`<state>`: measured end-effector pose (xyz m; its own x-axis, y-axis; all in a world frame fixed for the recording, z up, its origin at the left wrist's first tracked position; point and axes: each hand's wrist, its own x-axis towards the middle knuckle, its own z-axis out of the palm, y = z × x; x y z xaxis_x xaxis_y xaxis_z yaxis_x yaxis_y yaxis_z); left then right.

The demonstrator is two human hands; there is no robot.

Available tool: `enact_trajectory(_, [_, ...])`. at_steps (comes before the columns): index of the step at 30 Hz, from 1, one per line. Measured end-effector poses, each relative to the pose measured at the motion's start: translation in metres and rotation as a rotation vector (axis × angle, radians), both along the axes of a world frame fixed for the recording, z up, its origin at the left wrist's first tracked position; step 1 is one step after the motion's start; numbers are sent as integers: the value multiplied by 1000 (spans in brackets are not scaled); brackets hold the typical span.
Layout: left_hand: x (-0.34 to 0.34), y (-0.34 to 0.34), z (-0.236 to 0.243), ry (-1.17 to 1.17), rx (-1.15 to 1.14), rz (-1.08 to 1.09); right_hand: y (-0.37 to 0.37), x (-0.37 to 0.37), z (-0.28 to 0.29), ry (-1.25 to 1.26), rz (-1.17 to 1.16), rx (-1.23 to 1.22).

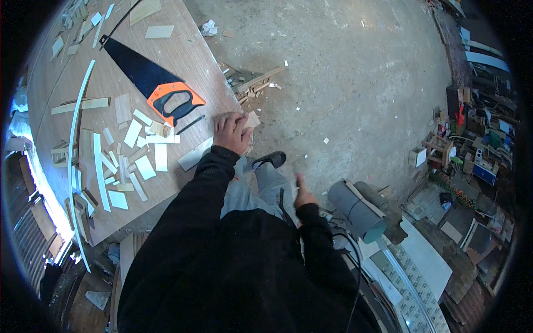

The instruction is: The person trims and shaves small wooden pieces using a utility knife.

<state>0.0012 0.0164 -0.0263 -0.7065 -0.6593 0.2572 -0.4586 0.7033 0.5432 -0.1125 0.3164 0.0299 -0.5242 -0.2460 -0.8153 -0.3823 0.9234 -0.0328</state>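
My left hand (230, 133) is closed over a pale wooden strip (195, 154) at the table's right edge. One end of the strip shows past the fingers, beyond the edge; the hand hides its middle. Away from the table, beside my right leg, hangs my right hand (303, 192). It shows edge-on with one digit pointing forward, and most of its fingers are hidden. A handsaw (150, 72) with a black blade and an orange and black handle lies flat on the table, forward and left of my left hand. Between them lies a thin dark pencil-like stick (190, 125).
Many cut wood pieces (133, 133) and a long curved strip (78, 122) lie on the wooden table (194, 61). Offcuts (258, 83) litter the concrete floor beside it. A grey roll (355, 208) stands at right, near leaning boards (416, 261). Clutter (472, 161) lines the far right.
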Motion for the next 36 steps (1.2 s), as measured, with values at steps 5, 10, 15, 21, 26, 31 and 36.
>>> enact_trajectory(5, [5, -2, 6, -7, -24, 17, 26, -46, 37, 304, -234, -341])
enact_trajectory(10, [5, 5, 24, -171, -13, 115, 83, -38, 36, 412, -239, -672])
enact_trajectory(15, [-7, 7, 50, -370, 198, 202, 142, -18, 36, 401, -334, -764])
enact_trajectory(21, [-29, 35, 107, -272, 262, -29, 195, -1, 61, 491, -465, -726])
enact_trajectory(26, [-24, 111, 242, -31, 241, -291, 204, -13, 108, 272, -755, -1146])
enact_trajectory(31, [-19, 184, 347, 10, 235, -442, 159, -15, 228, -97, -871, -1513])
enact_trajectory(36, [2, 234, 392, 18, 95, -511, 136, -8, 299, 110, -362, -1718])
